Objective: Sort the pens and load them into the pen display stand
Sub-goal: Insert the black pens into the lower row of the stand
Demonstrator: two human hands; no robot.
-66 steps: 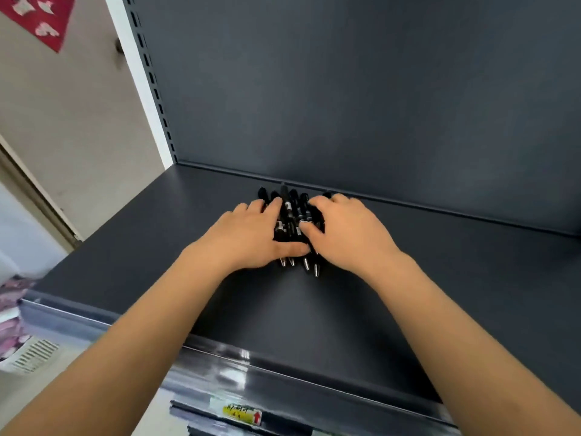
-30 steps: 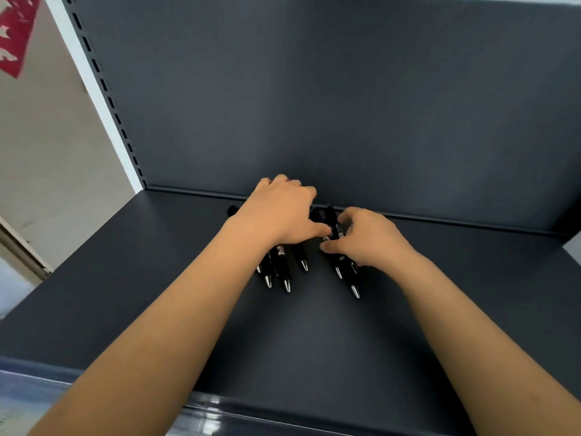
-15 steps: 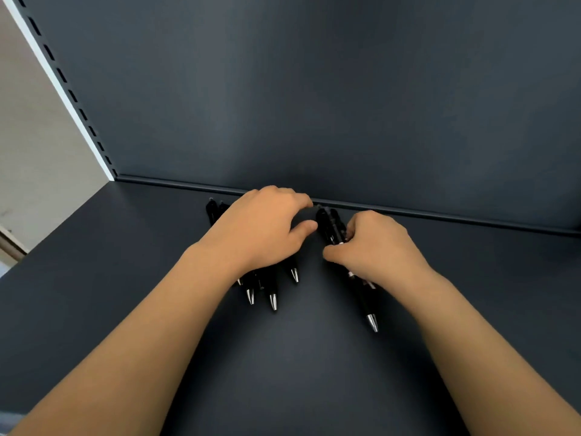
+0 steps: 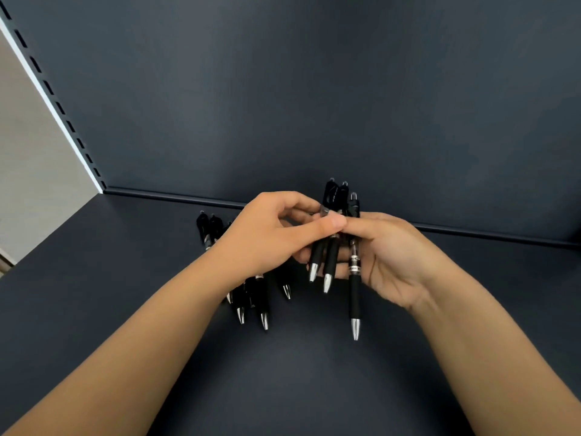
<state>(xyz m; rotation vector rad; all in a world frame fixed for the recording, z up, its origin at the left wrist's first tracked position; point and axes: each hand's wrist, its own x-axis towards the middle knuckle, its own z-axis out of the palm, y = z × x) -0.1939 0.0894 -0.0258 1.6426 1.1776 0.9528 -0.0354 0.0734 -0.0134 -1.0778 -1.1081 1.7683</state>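
Three black pens [image 4: 333, 256] with silver tips are lifted above the dark shelf [image 4: 157, 309], tips pointing toward me. My right hand [image 4: 393, 256] cradles them with fingers curled underneath. My left hand [image 4: 270, 237] pinches the same bunch from the left, its thumb pressed across the barrels. Several more black pens [image 4: 251, 297] lie on the shelf under my left wrist, partly hidden by it. No pen display stand is in view.
The shelf's dark back panel [image 4: 314, 89] rises right behind the pens. A white slotted upright [image 4: 53, 102] runs along the left, with a pale wall beyond it.
Both hands were flat on the pile; the pile was split, and now my right hand has lifted three pens off the shelf with my left pinching them. The view moved closer.
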